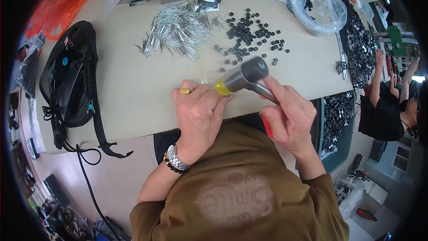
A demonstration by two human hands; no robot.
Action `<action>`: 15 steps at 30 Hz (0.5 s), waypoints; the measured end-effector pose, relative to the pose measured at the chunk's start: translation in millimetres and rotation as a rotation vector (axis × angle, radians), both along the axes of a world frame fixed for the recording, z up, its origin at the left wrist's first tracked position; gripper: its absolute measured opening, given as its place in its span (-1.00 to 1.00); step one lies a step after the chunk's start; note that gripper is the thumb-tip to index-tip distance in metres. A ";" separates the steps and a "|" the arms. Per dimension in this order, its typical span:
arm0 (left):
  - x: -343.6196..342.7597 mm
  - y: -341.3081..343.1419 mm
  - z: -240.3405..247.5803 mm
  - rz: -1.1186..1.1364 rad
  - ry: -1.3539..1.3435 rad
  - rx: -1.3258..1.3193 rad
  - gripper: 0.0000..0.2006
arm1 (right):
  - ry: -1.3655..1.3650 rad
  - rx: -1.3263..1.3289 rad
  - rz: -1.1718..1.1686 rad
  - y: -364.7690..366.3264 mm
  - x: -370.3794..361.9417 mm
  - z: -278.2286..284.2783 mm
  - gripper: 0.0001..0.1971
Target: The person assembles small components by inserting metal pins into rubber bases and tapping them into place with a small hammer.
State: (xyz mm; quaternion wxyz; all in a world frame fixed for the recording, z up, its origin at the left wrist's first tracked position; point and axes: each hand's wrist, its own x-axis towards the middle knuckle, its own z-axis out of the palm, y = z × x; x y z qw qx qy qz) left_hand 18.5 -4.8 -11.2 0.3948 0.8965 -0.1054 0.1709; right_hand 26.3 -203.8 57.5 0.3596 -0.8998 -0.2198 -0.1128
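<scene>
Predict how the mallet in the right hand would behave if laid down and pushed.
The mallet is likely head-heavy: its head is far thicker than its handle. The handle's grey, metallic look suggests stiffness. Pushed, the rounded head might roll a little until the handle catches.

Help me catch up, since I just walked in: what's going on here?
A person's right hand holds a hammer, its yellow end close by the left hand. Whatever the left hand may hold at the table is mostly hidden. Beyond lie heaped thin metal rods and scattered small black knobs.
</scene>
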 end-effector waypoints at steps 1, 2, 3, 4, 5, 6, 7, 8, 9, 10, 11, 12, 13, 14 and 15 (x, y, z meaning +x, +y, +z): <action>0.7 -0.2 0.2 -0.001 0.012 -0.014 -0.89 | -0.098 -0.045 -0.005 -7.2 -0.9 -2.2 -0.56; 1.3 -0.6 -0.2 0.000 0.012 -0.016 -0.89 | -0.191 -0.092 -0.002 -13.4 -1.2 -8.7 -0.54; 1.6 -0.6 -0.2 0.001 0.008 -0.032 -0.89 | -0.190 -0.092 0.000 -15.6 -2.7 -9.6 -0.54; 1.8 -0.5 -0.2 0.003 0.005 -0.048 -0.89 | -0.226 -0.160 0.005 -16.8 -5.1 -9.8 -0.52; 1.7 0.0 -0.3 0.005 0.006 -0.047 -0.89 | -0.262 -0.226 0.011 -17.2 -7.0 -10.7 -0.50; 2.1 0.2 -1.2 0.002 0.013 -0.033 -0.89 | -0.263 -0.291 0.013 -17.5 -8.6 -14.7 -0.44; 2.7 0.2 -1.7 -0.002 0.019 -0.019 -0.89 | -0.263 -0.290 0.012 -17.0 -8.8 -15.1 -0.44; 3.7 -0.6 -1.8 -0.003 0.018 -0.019 -0.89 | -0.231 -0.336 0.012 -16.4 -8.6 -15.4 -0.43; 3.6 -1.1 -1.8 0.003 0.016 -0.030 -0.88 | -0.198 -0.378 0.015 -15.8 -8.9 -16.2 -0.42; 3.8 -1.4 -1.7 0.008 0.014 -0.040 -0.88 | -0.199 -0.374 0.015 -16.0 -8.5 -15.0 -0.42; 3.8 -0.8 -1.7 0.009 0.013 -0.037 -0.88 | -0.144 -0.302 0.026 -16.4 -7.7 -12.1 -0.44; 2.9 -0.7 -1.4 0.012 0.014 -0.018 -0.88 | -0.091 -0.232 0.034 -17.3 -8.0 -10.0 -0.47; 1.9 -0.9 -0.6 0.014 0.014 0.000 -0.87 | -0.093 -0.231 0.031 -17.2 -8.5 -9.9 -0.47; 0.6 -1.6 1.4 0.012 0.010 0.002 -0.87 | -0.015 -0.070 -0.003 -15.7 -8.9 -10.2 -0.51; 1.7 -1.9 3.3 0.001 -0.013 0.006 -0.88 | 0.057 0.091 -0.036 -13.5 -6.6 -11.4 -0.55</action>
